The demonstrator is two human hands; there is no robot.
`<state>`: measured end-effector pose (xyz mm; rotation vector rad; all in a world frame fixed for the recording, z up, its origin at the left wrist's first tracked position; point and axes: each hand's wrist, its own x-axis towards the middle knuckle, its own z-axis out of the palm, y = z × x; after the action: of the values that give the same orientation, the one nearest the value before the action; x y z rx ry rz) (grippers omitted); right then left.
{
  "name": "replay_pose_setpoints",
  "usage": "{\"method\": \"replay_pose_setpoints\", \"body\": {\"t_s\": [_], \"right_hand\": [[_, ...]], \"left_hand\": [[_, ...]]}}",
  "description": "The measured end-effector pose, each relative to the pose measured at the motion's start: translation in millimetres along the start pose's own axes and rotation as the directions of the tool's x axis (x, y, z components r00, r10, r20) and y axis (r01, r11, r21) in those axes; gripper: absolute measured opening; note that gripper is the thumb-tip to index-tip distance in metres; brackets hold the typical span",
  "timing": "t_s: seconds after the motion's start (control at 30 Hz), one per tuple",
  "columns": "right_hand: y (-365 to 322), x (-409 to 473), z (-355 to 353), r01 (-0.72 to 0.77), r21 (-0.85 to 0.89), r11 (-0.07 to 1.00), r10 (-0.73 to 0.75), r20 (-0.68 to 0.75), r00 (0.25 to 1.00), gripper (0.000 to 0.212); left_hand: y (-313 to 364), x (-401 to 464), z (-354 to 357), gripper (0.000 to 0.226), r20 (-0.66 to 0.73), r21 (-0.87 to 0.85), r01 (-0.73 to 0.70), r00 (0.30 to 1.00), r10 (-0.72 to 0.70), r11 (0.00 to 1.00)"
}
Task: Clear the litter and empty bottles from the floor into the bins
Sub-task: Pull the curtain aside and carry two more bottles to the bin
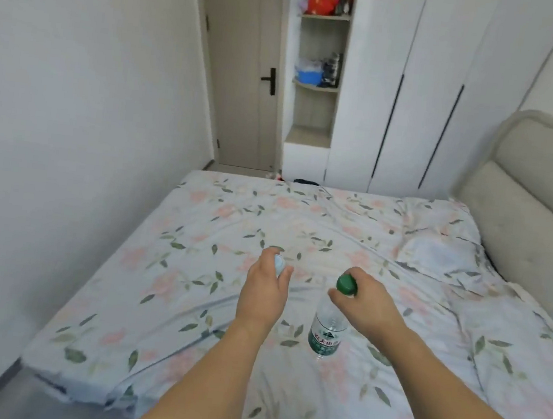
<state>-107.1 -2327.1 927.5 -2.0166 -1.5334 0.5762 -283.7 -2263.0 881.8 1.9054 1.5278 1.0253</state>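
My right hand point(366, 300) grips the neck of a clear plastic water bottle point(326, 332) with a green cap and a green and red label. The bottle hangs roughly upright above the bed. My left hand point(263, 294) is curled round a small pale blue object point(278, 264) whose tip shows between thumb and fingers; most of it is hidden in the fist. Both hands are held out over the middle of the bed, about a hand's width apart.
A bed with a floral sheet point(209, 305) fills the foreground, with a pillow point(439, 252) and a padded headboard point(537, 208) at right. Beyond are a closed door point(246, 68), open shelves point(316, 86) and white wardrobes point(437, 89). A strip of grey floor point(5, 395) lies bottom left.
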Motion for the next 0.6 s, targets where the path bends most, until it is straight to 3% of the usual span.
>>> {"method": "replay_pose_setpoints", "body": {"t_s": [0.27,0.6], "right_hand": [[-215,43,148,0.372,0.09,0.924,-0.382,0.149,0.912,0.018],[-388,17,304,0.615,0.2,0.763,-0.64,0.372,0.672,0.015]], "left_hand": [[-142,41,-212,0.032,-0.287,0.087,0.223,0.939,-0.19,0.971],[-268,-40,-384,0.031,-0.604,0.066,0.525,0.698,-0.384,0.849]]}}
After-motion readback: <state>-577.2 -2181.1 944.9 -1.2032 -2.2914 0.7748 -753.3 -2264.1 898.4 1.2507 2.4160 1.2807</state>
